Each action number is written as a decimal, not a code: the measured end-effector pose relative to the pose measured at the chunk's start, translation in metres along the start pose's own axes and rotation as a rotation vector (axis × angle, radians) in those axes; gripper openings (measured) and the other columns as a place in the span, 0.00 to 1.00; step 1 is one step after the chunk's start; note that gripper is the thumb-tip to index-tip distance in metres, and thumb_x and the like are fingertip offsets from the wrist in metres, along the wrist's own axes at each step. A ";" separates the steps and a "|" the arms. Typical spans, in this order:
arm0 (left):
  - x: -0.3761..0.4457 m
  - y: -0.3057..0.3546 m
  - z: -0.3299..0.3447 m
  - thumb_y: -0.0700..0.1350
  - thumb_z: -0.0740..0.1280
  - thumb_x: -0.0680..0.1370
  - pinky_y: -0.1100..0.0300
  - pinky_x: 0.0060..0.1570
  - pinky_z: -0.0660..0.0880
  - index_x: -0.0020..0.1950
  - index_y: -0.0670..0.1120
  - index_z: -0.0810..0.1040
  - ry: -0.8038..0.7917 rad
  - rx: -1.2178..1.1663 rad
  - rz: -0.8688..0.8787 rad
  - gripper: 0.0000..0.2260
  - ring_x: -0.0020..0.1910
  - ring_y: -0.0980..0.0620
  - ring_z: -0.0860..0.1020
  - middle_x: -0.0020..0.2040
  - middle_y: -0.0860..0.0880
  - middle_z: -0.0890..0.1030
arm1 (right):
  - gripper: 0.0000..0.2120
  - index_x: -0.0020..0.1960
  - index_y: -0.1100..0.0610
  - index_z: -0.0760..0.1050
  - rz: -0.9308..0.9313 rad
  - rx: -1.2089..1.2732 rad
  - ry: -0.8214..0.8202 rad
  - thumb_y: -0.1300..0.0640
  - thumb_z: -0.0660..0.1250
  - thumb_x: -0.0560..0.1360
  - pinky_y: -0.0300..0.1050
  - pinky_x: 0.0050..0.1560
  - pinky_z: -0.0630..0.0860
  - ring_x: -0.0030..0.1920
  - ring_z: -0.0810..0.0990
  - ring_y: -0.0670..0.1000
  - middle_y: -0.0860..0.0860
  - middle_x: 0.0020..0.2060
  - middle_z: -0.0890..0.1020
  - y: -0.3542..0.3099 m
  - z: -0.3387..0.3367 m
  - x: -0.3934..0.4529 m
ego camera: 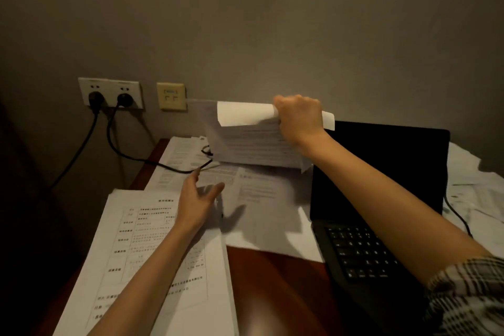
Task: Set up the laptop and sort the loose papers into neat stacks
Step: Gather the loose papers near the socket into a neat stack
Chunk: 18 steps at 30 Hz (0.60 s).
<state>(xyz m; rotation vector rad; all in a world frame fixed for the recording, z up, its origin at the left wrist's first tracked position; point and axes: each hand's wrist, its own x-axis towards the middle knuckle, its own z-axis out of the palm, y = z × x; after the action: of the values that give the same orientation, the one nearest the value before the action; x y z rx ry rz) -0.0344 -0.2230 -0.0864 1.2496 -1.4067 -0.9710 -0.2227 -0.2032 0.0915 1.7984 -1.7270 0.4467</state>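
Right hand (298,117) grips lifted papers (245,142); left hand (195,199) seemingly hovers below.

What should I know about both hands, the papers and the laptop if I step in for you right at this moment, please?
Right hand: grips a bundle of sheets by its top edge, lifted off the desk at the back.
Left hand: open, fingers spread, over the loose papers in the middle; holds nothing.
Laptop: open at the right, screen dark, a cable beside it.
Done: one squared stack lies front left.
Left: place the lifted bundle, gather the middle sheets, those under the black cable and the crumpled ones far right; the laptop looks not yet switched on.
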 end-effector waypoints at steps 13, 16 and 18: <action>0.008 0.052 -0.034 0.53 0.73 0.72 0.46 0.68 0.64 0.78 0.48 0.45 -0.056 -0.299 -0.274 0.46 0.72 0.42 0.64 0.75 0.40 0.61 | 0.06 0.38 0.57 0.77 0.286 0.521 0.461 0.62 0.65 0.73 0.41 0.26 0.57 0.33 0.72 0.53 0.50 0.30 0.73 0.011 -0.067 -0.021; 0.001 0.056 -0.039 0.53 0.74 0.71 0.47 0.69 0.62 0.78 0.48 0.47 -0.097 -0.205 -0.262 0.46 0.72 0.42 0.63 0.76 0.41 0.59 | 0.08 0.36 0.54 0.76 0.280 0.660 0.477 0.61 0.68 0.73 0.38 0.26 0.60 0.31 0.70 0.51 0.49 0.28 0.72 0.014 -0.065 -0.040; -0.005 0.060 -0.039 0.51 0.73 0.73 0.51 0.67 0.64 0.77 0.45 0.54 -0.126 -0.113 -0.213 0.40 0.72 0.42 0.64 0.75 0.40 0.60 | 0.09 0.35 0.52 0.75 0.270 0.709 0.453 0.61 0.69 0.73 0.40 0.26 0.62 0.30 0.70 0.51 0.49 0.27 0.72 0.016 -0.062 -0.053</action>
<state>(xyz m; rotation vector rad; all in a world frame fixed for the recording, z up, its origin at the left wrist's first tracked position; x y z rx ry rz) -0.0083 -0.2072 -0.0217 1.2906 -1.3127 -1.2768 -0.2330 -0.1224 0.1092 1.6962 -1.5814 1.6093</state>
